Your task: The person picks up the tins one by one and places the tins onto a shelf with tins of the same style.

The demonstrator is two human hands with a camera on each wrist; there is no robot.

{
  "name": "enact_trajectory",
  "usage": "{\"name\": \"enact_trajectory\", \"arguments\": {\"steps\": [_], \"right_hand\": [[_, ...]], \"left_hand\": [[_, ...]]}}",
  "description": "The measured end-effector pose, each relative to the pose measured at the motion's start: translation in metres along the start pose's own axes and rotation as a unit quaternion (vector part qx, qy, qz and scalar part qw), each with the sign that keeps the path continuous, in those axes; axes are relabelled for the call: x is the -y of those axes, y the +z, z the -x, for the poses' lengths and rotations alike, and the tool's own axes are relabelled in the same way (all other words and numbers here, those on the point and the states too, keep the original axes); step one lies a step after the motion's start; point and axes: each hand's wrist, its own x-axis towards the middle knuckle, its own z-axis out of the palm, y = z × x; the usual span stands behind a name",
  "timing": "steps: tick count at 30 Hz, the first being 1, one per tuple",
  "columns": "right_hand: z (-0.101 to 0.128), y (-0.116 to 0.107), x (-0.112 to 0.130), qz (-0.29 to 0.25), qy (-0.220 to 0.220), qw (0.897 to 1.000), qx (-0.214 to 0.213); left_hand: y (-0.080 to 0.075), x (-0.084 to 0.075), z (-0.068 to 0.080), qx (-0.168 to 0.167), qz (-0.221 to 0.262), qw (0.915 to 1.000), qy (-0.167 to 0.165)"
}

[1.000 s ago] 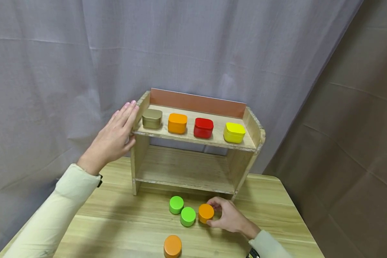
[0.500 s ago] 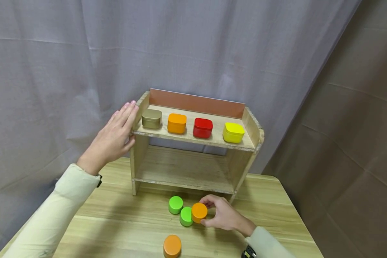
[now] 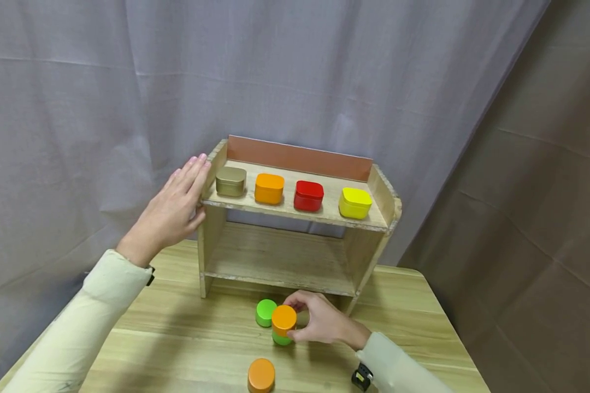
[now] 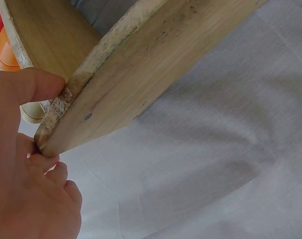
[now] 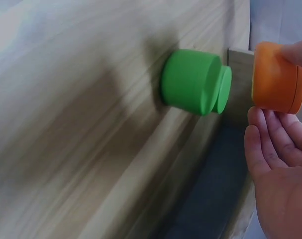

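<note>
Between thumb and fingers my right hand [image 3: 321,320] holds an orange round tin [image 3: 284,319]. In the right wrist view the held tin [image 5: 274,77] is lifted off the table, apart from two green round tins. From the head, it overlaps the nearer green tin [image 3: 282,339]; the other green tin [image 3: 266,313] stands just behind and left. My left hand [image 3: 169,210] grips the left side panel of a small wooden shelf [image 3: 282,256]. In the left wrist view the thumb [image 4: 41,85] presses the panel's edge [image 4: 56,112], fingers on its far side.
On the upper board sit square-sided tins: olive-gold [image 3: 231,182], orange [image 3: 269,189], red [image 3: 308,196] and yellow [image 3: 355,203]. A second orange round tin [image 3: 261,375] stands near the front of the wooden table [image 3: 201,349]. Grey curtain [image 3: 295,71] hangs behind the shelf.
My right hand has raised the orange round tin from the table and carried it left, over the nearer green tin. The left hand stays at the shelf's side panel.
</note>
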Motion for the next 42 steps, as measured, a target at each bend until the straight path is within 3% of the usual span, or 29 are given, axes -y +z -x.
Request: {"name": "enact_trajectory", "arguments": {"steps": [6, 15, 25, 42], "right_hand": [[-0.015, 0.004, 0.01, -0.011, 0.001, 1.0, 0.02], [-0.037, 0.007, 0.025, 0.008, -0.007, 1.0, 0.016], [-0.063, 0.012, 0.037, -0.013, 0.002, 1.0, 0.013], [-0.11, 0.02, 0.048, 0.0, -0.023, 0.999, -0.039]], "left_hand": [[0.001, 0.0, 0.001, 0.001, -0.001, 1.0, 0.0], [0.0, 0.001, -0.001, 0.0, -0.005, 1.0, 0.002], [-0.001, 0.0, 0.0, 0.002, -0.002, 1.0, 0.0], [-0.001, -0.001, 0.0, -0.004, 0.003, 1.0, -0.001]]}}
